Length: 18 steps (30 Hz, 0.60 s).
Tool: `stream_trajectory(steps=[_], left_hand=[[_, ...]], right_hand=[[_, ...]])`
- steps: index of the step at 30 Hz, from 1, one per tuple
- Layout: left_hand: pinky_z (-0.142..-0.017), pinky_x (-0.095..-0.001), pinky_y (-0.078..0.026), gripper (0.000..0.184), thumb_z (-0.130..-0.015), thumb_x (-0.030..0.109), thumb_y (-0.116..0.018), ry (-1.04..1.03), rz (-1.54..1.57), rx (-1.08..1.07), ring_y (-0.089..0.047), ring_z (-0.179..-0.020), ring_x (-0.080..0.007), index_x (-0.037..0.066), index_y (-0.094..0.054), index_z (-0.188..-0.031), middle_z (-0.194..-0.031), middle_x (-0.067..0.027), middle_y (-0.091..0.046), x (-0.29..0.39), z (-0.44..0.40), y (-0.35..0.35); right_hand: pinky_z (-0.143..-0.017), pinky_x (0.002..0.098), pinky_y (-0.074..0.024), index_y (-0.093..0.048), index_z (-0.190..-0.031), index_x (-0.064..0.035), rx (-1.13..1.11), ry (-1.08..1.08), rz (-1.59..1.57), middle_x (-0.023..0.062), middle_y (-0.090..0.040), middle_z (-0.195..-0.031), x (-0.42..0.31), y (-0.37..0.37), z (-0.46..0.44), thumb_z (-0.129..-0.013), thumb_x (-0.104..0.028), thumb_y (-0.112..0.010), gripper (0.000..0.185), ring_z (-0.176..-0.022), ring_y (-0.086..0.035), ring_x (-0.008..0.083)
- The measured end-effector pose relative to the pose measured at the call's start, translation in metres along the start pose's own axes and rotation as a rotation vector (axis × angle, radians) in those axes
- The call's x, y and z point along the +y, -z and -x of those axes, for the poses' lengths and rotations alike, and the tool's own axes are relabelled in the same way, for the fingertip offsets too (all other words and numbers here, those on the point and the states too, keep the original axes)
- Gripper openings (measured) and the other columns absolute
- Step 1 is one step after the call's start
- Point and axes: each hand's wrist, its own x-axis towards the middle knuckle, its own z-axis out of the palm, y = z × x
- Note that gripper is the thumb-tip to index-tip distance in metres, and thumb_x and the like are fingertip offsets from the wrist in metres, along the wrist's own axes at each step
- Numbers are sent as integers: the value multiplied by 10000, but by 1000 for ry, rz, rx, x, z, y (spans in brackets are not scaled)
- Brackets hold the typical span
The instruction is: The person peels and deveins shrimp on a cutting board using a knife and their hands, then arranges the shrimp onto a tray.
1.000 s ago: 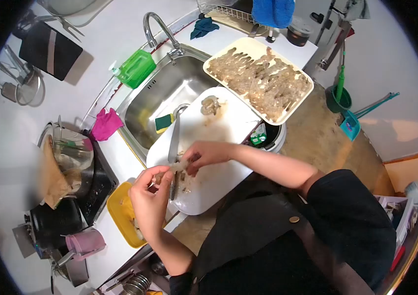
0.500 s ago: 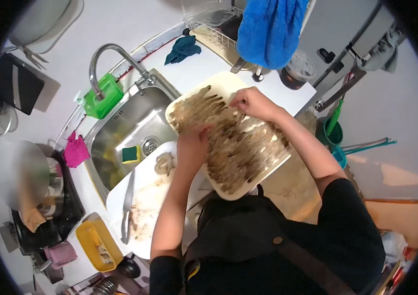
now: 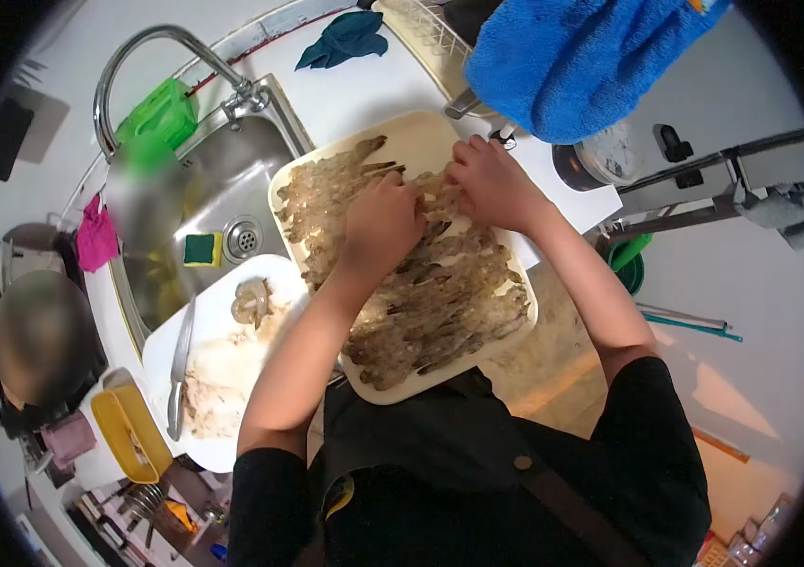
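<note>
A cream tray [image 3: 418,386] holds rows of raw shrimp [image 3: 449,312], spread over most of its bottom. Over the tray's far half, my left hand [image 3: 383,222] is closed, its curled fingers down on the shrimp. Close to its right, near the tray's far right side, my right hand [image 3: 496,184] is also closed, fingertips pinching at shrimp. What lies under both palms is hidden. Left of the tray, a white cutting board [image 3: 222,354] bears a small clump of peeled shrimp [image 3: 251,302], wet brownish residue and a knife [image 3: 180,369] along its left edge.
A steel sink [image 3: 260,151] with a curved faucet [image 3: 165,33] and a sponge [image 3: 201,249] lies beyond the board. A yellow container [image 3: 128,435] stands at left. A blue towel [image 3: 581,66] hangs over the counter, beside a lidded tub [image 3: 600,161]. A green cloth [image 3: 343,40] lies behind.
My left hand has moved farther over the tray, onto the shrimp and nearer my right hand. The right hand stays at the far right part. The whole view has shifted and come closer.
</note>
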Motion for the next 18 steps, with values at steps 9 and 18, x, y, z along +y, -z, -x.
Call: stream_trajectory(steps=[9, 18], left_hand=[[-754, -402, -531, 177, -758, 204, -685, 139, 209, -85, -670, -792, -307, 67, -704, -868, -810, -140, -687, 15, -2, 33], [-783, -396, -520, 177, -794, 131, -666, 26, 100, -29, -662, -842, -332, 43, -709, -942, -884, -170, -689, 5, 44, 25]], right_hand=[[-821, 381, -441, -654, -837, -35, -45, -5, -432, 85, -583, -867, 17, 10, 9, -733, -109, -657, 127, -949, -531, 276], [-806, 380, -455, -676, -910, -31, -1, -8, -499, 92, -593, -837, -2, 6, 38, -746, -38, -639, 168, -900, -542, 288]])
